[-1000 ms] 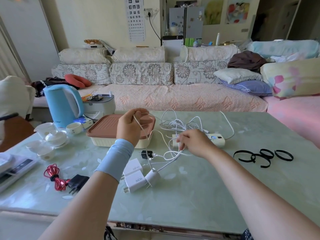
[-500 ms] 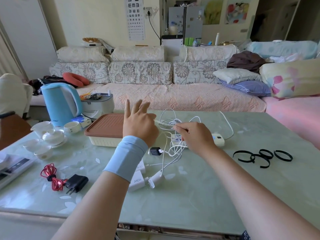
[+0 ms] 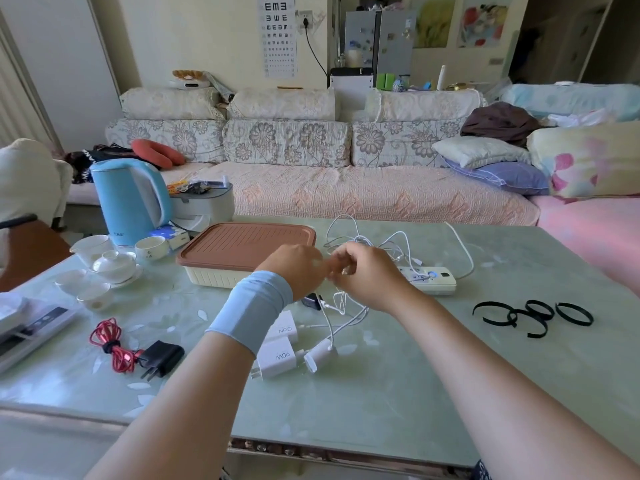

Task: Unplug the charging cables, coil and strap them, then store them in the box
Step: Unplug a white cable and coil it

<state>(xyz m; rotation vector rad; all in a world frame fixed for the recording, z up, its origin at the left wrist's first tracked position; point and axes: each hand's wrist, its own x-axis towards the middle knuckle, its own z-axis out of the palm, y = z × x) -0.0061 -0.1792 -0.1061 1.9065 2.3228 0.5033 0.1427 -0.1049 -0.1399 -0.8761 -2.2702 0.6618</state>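
A tangle of white charging cables [image 3: 374, 242] lies on the green table around a white power strip [image 3: 434, 280]. My left hand [image 3: 296, 270] and my right hand [image 3: 369, 275] meet above the table, both with curled fingers pinching a white cable; the fingertips are blurred. Strands hang down from the hands to the white chargers [image 3: 282, 356] at the front. A cream box with a brown lid [image 3: 242, 245] stands shut, just behind my left hand. Black straps [image 3: 535, 315] lie to the right. A red cable [image 3: 110, 344], coiled and strapped, lies at the left with a black plug [image 3: 159, 356].
A blue kettle [image 3: 128, 199], white teacups [image 3: 114, 266] and a grey appliance [image 3: 204, 202] crowd the table's back left. Papers [image 3: 27, 323] lie at the left edge. A sofa [image 3: 346, 192] runs behind the table.
My left hand dropped from above the box lid and closed in on the right hand. Its fingers, spread half a second ago, are now curled at the cable beside the right hand.
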